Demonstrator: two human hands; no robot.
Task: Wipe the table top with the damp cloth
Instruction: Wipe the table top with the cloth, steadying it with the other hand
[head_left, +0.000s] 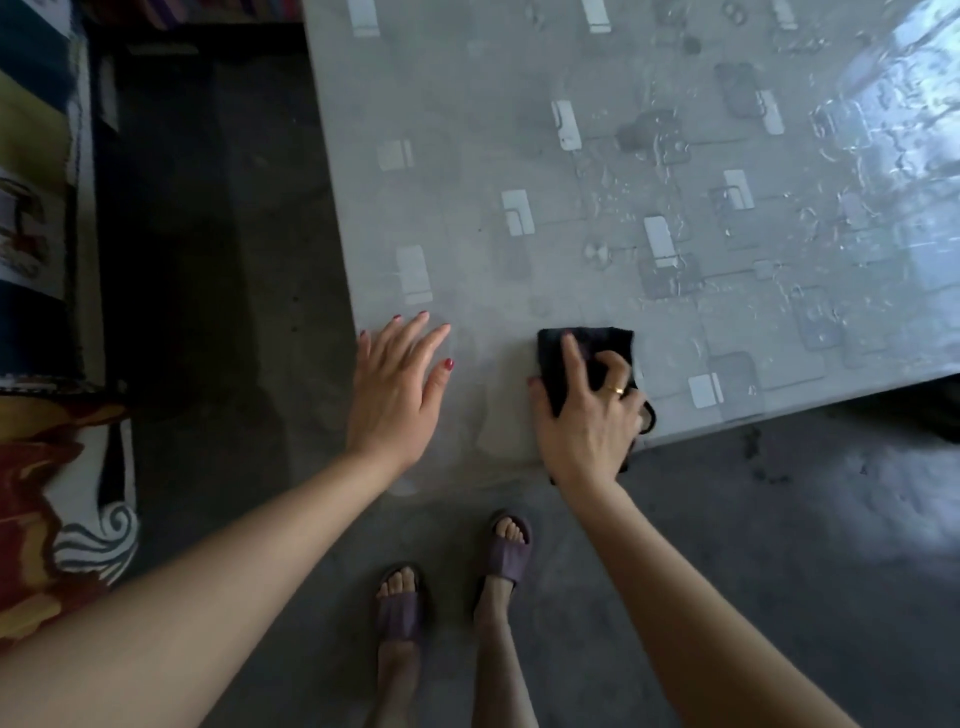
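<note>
We see the counter from above, a grey top under a glossy clear cover printed with pale rectangles, its near corner pointing toward us. The dark cloth lies on the counter close to the near edge, a little in from that corner, with part of it trailing over the edge beneath the wrist. Our right hand rests on top of the cloth and grasps it: the index finger lies straight along the fabric, the other fingers curl into it, and the thumb wraps the cloth's left side. A gold ring sits on one of the curled fingers.

Our left hand is released, fingers straight and slightly spread, palm down at the counter's near left edge, right by the corner. It holds nothing. We cannot tell whether the palm presses the surface or hovers just above it. The two hands are apart, with a bare strip of counter between them.

Toward the far right side of the counter the cover shines with streaks and beads of water under bright window light.

Below the near edge, on the grey floor, we see two feet in purple slippers. At the left, beside the counter, stands furniture draped in a colourful patterned fabric.
</note>
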